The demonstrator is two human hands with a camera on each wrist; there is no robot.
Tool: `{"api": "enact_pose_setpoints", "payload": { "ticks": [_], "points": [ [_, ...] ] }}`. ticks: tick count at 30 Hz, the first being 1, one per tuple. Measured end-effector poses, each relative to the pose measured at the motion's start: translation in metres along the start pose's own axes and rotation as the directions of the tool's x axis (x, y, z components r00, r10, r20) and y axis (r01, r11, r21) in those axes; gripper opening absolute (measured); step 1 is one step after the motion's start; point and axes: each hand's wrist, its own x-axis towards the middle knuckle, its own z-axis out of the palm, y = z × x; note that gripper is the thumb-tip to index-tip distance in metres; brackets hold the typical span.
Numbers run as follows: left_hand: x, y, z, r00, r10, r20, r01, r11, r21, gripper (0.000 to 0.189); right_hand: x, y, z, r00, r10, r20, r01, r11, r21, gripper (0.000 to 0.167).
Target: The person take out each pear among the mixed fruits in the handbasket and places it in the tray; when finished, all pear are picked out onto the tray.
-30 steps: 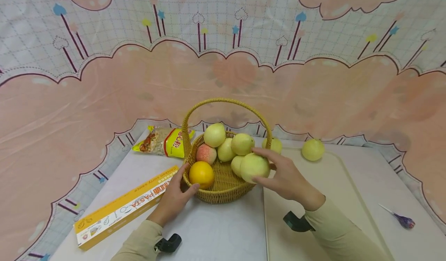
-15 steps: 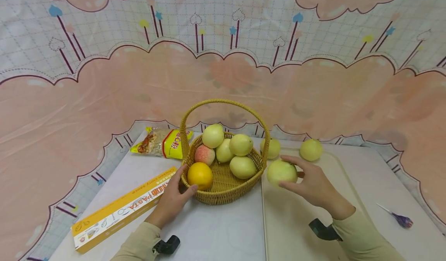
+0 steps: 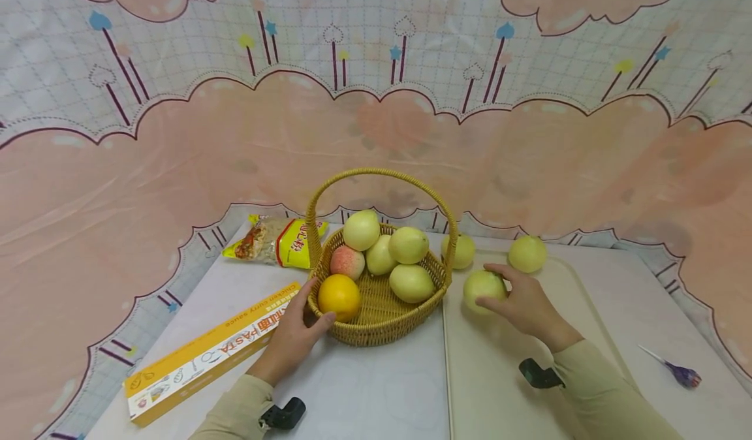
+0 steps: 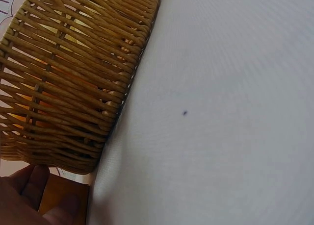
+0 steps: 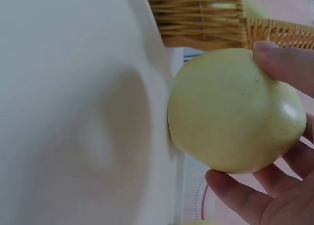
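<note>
My right hand (image 3: 525,299) holds a pale yellow-green pear (image 3: 484,290) between thumb and fingers, low over the cream tray (image 3: 499,368). In the right wrist view this pear (image 5: 230,112) shows smooth skin with small dark specks. With my left hand (image 3: 292,332) I hold the near-left side of a wicker basket (image 3: 376,329), thumb by its front rim. The left wrist view shows the fingertips against the basket's woven wall (image 4: 73,78). Inside lie an orange (image 3: 339,298), a pinkish peach (image 3: 347,262) and several pears, one of them (image 3: 411,283) at the right side.
Two more pears stand behind, one (image 3: 461,251) beside the basket handle (image 3: 382,171) and one (image 3: 527,253) at the tray's back edge. A pasta box (image 3: 211,355) and a yellow food packet (image 3: 276,241) lie left. A lollipop (image 3: 681,373) lies at far right.
My right hand has lifted the pear out of the basket's right side, carried it rightward and lowered it over the tray. My left hand stays at the basket.
</note>
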Motion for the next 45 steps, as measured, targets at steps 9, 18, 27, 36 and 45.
{"api": "enact_pose_setpoints", "payload": {
  "ticks": [9,18,27,36,45],
  "points": [
    [0.001,-0.002,0.0,1.0,0.001,0.003,-0.001,1.0,0.001,0.084,0.01,0.014,0.01,0.998,0.052,0.019,-0.052,0.998,0.018,0.065],
    [0.001,-0.004,0.0,1.0,-0.013,0.008,0.013,1.0,0.008,0.085,0.017,0.019,0.019,0.998,0.06,0.026,-0.061,0.998,0.024,0.065],
    [0.001,-0.003,0.0,1.0,-0.014,0.003,0.014,1.0,0.014,0.084,0.023,0.017,0.03,0.998,0.064,0.025,-0.065,0.998,0.021,0.064],
    [0.001,-0.002,0.001,1.0,0.001,-0.001,-0.001,1.0,0.01,0.083,0.028,0.012,0.037,0.996,0.074,0.042,-0.075,0.997,0.023,0.067],
    [0.002,-0.002,0.0,1.0,-0.007,0.011,0.007,1.0,0.013,0.084,0.032,0.013,0.043,0.997,0.066,0.044,-0.067,0.997,0.026,0.07]
  ]
}}
